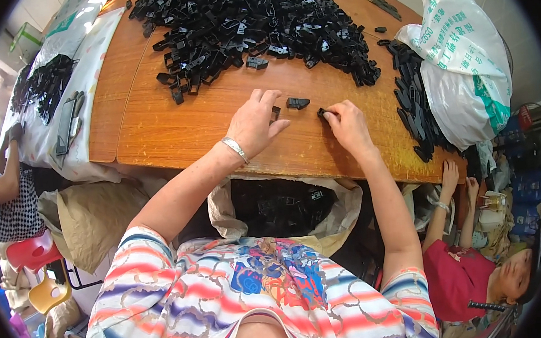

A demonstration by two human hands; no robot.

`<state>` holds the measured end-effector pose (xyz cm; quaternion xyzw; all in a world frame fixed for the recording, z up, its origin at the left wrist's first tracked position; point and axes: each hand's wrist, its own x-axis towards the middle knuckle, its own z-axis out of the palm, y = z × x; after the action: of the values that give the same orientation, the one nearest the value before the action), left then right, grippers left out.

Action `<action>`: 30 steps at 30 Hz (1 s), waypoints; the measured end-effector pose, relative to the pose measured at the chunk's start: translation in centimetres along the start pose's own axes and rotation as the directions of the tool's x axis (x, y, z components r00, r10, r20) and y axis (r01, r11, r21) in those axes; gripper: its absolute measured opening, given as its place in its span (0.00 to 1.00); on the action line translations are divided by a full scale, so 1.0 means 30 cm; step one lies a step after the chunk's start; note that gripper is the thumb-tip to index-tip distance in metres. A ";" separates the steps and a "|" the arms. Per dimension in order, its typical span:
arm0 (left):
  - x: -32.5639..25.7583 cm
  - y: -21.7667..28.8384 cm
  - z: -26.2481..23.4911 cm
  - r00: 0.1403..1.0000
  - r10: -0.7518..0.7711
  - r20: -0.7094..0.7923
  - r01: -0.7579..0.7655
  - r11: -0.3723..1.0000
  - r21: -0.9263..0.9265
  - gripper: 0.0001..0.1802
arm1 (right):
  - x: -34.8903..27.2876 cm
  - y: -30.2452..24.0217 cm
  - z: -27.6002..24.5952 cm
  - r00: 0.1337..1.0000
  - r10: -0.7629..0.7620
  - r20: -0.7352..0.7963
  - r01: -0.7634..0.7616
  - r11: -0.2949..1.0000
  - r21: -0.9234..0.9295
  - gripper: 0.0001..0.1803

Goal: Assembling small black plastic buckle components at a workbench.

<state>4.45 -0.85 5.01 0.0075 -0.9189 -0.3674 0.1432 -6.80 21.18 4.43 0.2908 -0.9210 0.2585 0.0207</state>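
The left hand (255, 120) is being held spread, palm down, near the front edge of the wooden table (153, 130), its fingertips just beside a small black plastic part (275, 112) that is partly hidden under them. The right hand (346, 125) is being pressed together in a pinch on a second small black part (322, 112), which is being held low against the table top. A third loose piece (298, 102) is lying between the two hands. A large heap of black parts (253, 24) is being stored toward the far edge, and a white printed bag (465, 64) is resting at the right edge. An open sack (283, 206) is hanging below the front edge.

Risk: the pinched part is being gripped by the fingertips only. If slipped, it is likely to be flicked over the front edge, missing the sack. The half-covered part is liable to be swept aside by the spread fingers.
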 end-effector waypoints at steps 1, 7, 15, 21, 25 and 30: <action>-0.011 0.016 -0.005 0.996 -0.067 0.054 0.069 0.997 -0.040 0.20 | -0.029 -0.010 -0.001 1.000 0.008 0.006 -0.008 1.000 0.010 0.10; 0.012 -0.044 -0.002 0.964 0.236 0.122 -0.258 0.944 0.208 0.18 | -0.105 -0.055 0.007 0.996 -0.066 -0.059 0.064 0.997 -0.042 0.15; 0.011 -0.074 0.022 0.944 0.301 0.137 -0.317 0.941 0.117 0.14 | -0.131 -0.185 0.042 0.990 -0.107 -0.090 0.125 0.967 0.222 0.12; 0.015 -0.101 0.040 0.958 0.259 0.119 -0.270 0.960 0.081 0.12 | -0.110 -0.225 0.115 0.979 -0.163 -0.123 0.185 0.963 0.195 0.13; 0.013 -0.101 0.042 0.967 0.226 0.113 -0.230 0.973 0.023 0.11 | -0.100 -0.221 0.112 0.978 -0.186 -0.089 0.198 0.967 0.157 0.15; 0.011 -0.101 0.034 0.974 0.186 0.129 -0.190 0.981 0.020 0.11 | -0.144 -0.244 0.131 0.922 -0.385 -0.049 0.368 0.906 -0.210 0.21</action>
<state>3.58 -2.43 2.33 -0.1007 -0.9286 -0.3369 0.1186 1.23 16.41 3.62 0.4478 -0.8667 0.1698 0.1399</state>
